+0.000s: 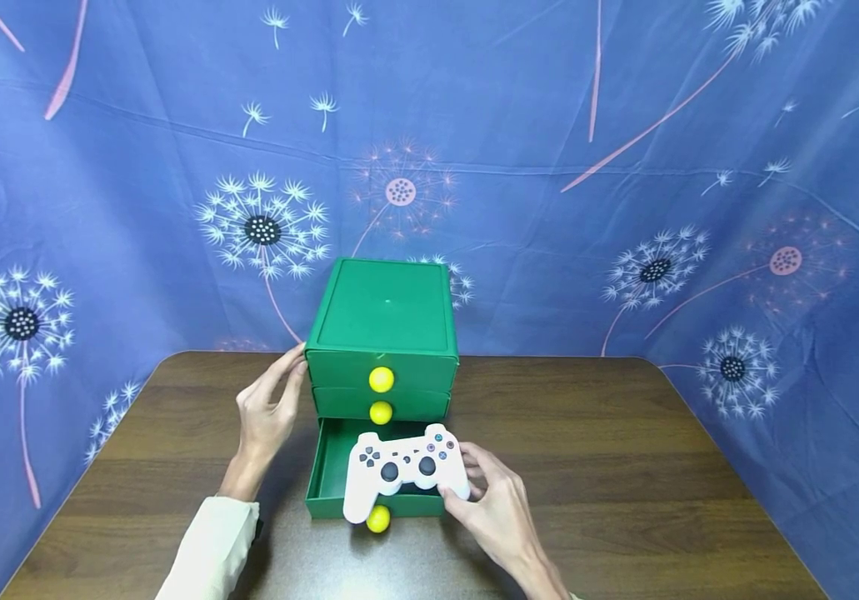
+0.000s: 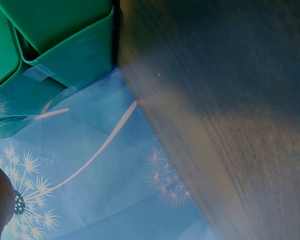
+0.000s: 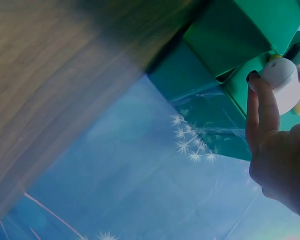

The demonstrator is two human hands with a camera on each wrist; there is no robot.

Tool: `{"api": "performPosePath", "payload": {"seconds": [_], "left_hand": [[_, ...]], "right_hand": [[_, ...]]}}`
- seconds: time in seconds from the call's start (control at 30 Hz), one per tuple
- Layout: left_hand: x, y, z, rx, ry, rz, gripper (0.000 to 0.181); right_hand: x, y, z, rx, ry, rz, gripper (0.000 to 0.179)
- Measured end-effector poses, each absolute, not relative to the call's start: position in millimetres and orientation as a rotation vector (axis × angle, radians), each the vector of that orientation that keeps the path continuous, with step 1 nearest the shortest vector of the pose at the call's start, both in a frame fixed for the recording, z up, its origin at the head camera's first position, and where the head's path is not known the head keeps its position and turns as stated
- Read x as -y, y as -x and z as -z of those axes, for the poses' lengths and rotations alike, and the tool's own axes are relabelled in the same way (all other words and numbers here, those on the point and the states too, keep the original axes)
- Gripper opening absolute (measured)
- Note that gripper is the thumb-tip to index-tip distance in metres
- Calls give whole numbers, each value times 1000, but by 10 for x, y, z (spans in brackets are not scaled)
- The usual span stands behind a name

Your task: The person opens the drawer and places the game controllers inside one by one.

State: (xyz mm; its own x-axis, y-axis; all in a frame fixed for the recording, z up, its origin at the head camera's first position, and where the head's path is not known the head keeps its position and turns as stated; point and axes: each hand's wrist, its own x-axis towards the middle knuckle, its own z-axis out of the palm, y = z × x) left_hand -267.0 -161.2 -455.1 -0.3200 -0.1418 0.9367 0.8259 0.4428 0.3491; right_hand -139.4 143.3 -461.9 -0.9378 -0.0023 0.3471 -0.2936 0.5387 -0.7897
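Observation:
A white game controller [image 1: 407, 471] is tilted over the pulled-out bottom drawer [image 1: 332, 475] of a small green drawer unit [image 1: 387, 308]. My right hand [image 1: 500, 504] grips the controller by its right handle, thumb in front and fingers behind. That same grip shows in the right wrist view, where the hand [image 3: 280, 145] pinches the handle's rounded end [image 3: 282, 85]. At the unit's upper left front edge, the fingertips of my left hand [image 1: 267, 417] touch its side. Only a dark bit of the left hand [image 2: 0, 200] enters the left wrist view.
Yellow round knobs [image 1: 381, 379] mark the drawer fronts; the upper two drawers are closed. The unit stands on a brown wooden table [image 1: 586, 467]. Behind it hangs a blue cloth [image 1: 519, 250] with dandelion prints.

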Motion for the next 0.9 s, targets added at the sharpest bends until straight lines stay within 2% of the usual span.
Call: {"api": "performPosePath", "payload": {"seconds": [0.63, 0.9], "left_hand": [[1622, 2673, 4576, 1607, 607, 1092, 48], [1615, 2679, 4577, 1609, 598, 1092, 52]], "right_hand": [[-1263, 1452, 4604, 2487, -218, -1330, 52], [-1187, 1481, 4597, 2500, -182, -1344, 52]]}}
